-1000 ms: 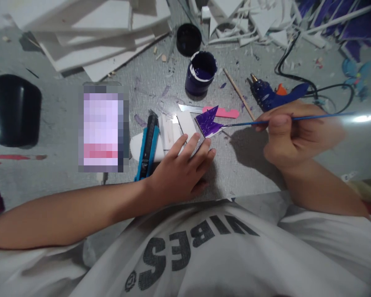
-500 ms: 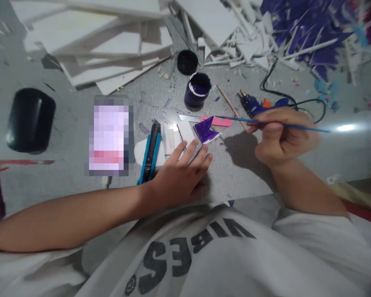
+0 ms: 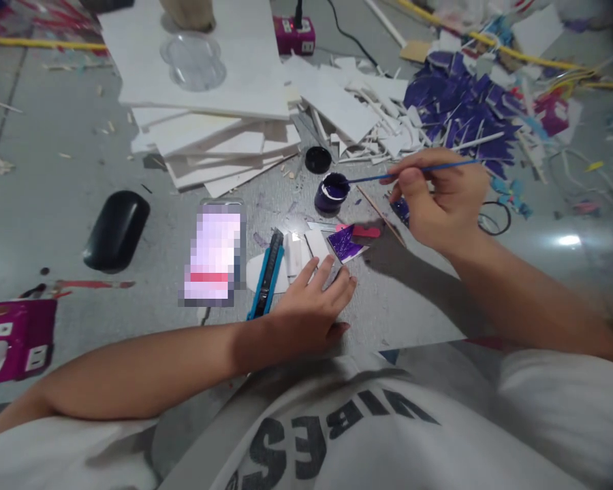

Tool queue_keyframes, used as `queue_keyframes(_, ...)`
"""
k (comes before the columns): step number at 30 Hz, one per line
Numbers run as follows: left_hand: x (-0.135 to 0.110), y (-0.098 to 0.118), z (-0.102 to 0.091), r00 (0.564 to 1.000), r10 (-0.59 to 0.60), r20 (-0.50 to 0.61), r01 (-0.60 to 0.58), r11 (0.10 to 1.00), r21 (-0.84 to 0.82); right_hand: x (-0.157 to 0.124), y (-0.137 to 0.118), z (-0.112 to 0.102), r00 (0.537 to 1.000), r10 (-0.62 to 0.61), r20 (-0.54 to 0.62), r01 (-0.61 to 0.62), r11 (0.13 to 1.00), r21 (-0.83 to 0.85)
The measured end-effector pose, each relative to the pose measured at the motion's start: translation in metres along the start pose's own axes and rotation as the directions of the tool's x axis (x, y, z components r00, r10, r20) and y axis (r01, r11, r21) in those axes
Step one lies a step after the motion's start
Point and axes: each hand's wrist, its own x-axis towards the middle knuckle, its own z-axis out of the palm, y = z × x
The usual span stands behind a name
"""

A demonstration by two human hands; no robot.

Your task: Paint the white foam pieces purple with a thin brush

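My right hand pinches a thin blue paintbrush, its tip inside the small jar of purple paint. Below the jar lies a zigzag-edged white piece painted purple. My left hand lies with fingers spread, fingertips on or beside narrow white pieces, just left of the purple one. A blue utility knife rests left of that hand. Under the painted piece's top edge is a pink-handled blade. My right hand mostly hides the blue glue gun.
The black jar lid sits behind the jar, and a wooden stick to its right. At left are a phone and a black computer mouse. White sheets, offcuts and purple pieces pile up behind.
My right hand has moved up and away from the painted piece, bringing the brush tip into the paint jar. My left hand stays put, while the view has tilted up and shows more of the background.
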Motion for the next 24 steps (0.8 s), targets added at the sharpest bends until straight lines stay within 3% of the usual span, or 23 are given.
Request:
queue_keyframes(3,0.001,0.0,0.0,1.0,-0.006,0.011,0.006,1.0,-0.008,0.006,0.009,0.013,0.996,0.049,0.078,-0.047,0.999,-0.027)
queue_keyframes(9,0.002,0.0,-0.001,1.0,-0.002,0.02,0.002,1.0,0.005,0.0,0.029,0.029,0.992,0.094,0.082,-0.095,0.995,0.009)
queue_keyframes(15,0.001,0.001,0.001,1.0,-0.012,0.015,0.012,1.0,0.007,0.001,0.029,0.033,0.978,0.197,0.061,-0.201,0.978,0.06)
queue_keyframes(24,0.001,0.001,0.001,1.0,-0.002,0.003,0.002,1.0,0.018,0.001,0.027,0.041,0.982,0.19,0.005,-0.189,0.977,0.094)
